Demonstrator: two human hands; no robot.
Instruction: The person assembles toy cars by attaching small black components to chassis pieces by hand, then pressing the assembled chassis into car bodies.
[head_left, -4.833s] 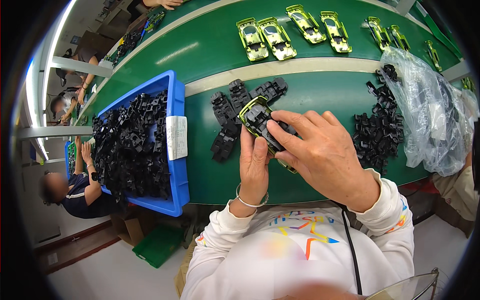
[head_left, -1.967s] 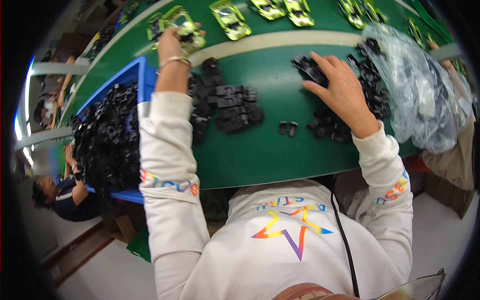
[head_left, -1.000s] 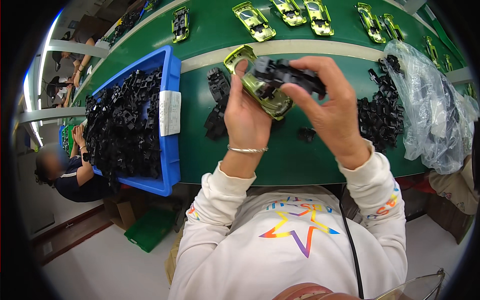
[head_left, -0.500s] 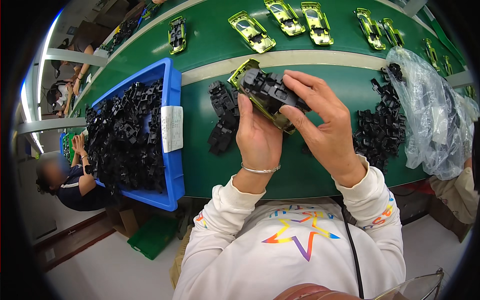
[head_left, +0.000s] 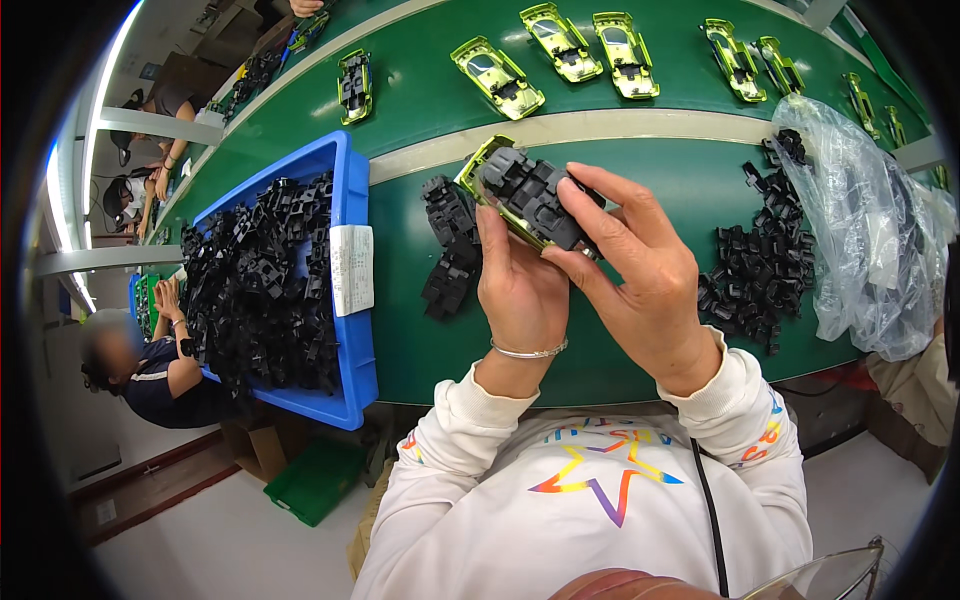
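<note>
My left hand is closed round a glossy yellow-green toy car body shell, its open underside facing up. A black plastic seat insert lies in the shell and covers most of it. The fingers of my right hand press on the insert's near end, with the thumb at the shell's edge. How far the insert sits down in the shell is hidden by the fingers. Just left of the shell, several loose black inserts rest on the green table.
To the left stands a blue bin heaped with black inserts. More inserts lie at right beside a clear plastic bag. Beyond a pale rail, several car shells sit on a green surface. Other people work at far left.
The insert now lies more squarely along the shell. My right fingers have shifted on its near end, and the thumb has moved lower left. The whole view has tilted slightly.
</note>
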